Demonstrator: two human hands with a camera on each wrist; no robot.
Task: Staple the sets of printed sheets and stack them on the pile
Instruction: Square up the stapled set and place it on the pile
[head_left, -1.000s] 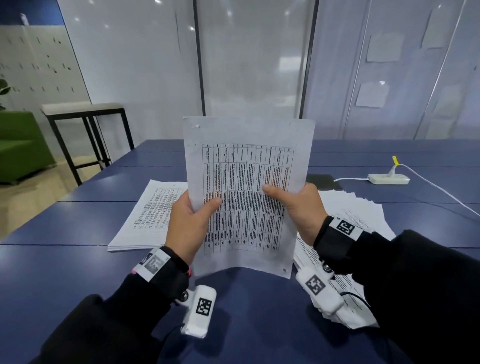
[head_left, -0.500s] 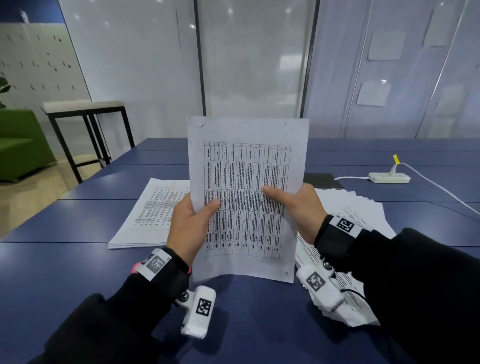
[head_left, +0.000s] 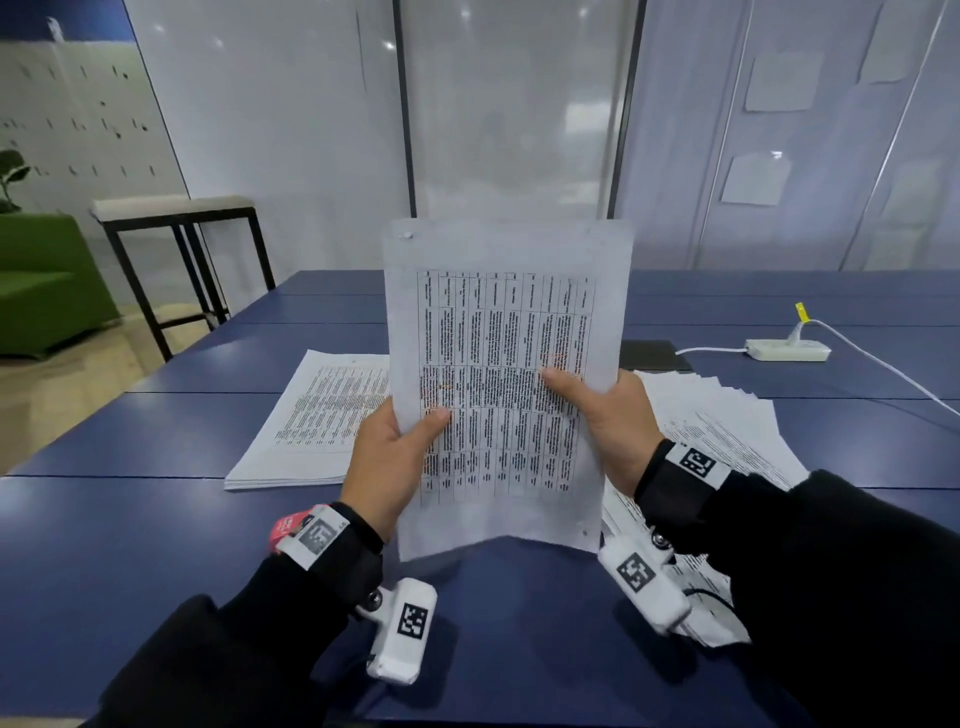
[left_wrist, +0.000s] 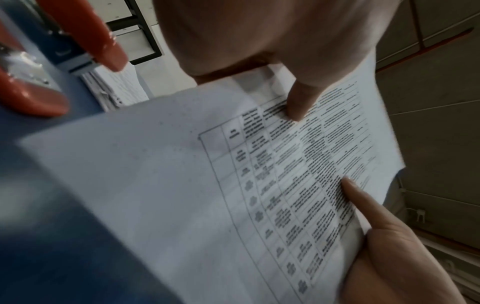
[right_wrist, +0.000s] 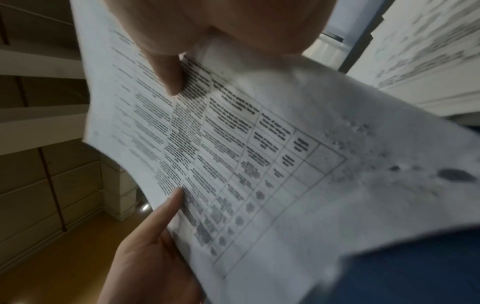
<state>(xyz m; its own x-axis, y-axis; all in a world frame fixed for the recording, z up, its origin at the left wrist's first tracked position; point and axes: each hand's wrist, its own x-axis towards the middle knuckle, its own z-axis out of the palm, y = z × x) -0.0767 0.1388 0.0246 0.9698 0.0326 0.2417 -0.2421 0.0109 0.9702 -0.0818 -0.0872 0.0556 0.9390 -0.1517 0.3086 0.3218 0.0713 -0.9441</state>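
Note:
A set of printed sheets (head_left: 506, 332) with a table of text stands upright above the blue table (head_left: 156, 545). My left hand (head_left: 395, 452) grips its lower left edge, thumb on the front. My right hand (head_left: 602, 410) grips the right edge the same way. Both wrist views show the sheets (left_wrist: 233, 185) (right_wrist: 259, 144) pinched under the thumbs. A flat pile of sheets (head_left: 311, 421) lies to the left. Fanned loose sheets (head_left: 727, 426) lie to the right. A red stapler (left_wrist: 28, 92) lies on the table by my left wrist, mostly hidden in the head view.
A white power strip (head_left: 787, 352) with its cable sits at the far right, with a flat black object (head_left: 654, 356) beside it. A stool (head_left: 176, 210) and a green sofa (head_left: 41, 280) stand off the table's left side.
The set has squared up slightly between my hands and its left edge has shifted a little to the right. Both hands keep their grip in nearly the same place.

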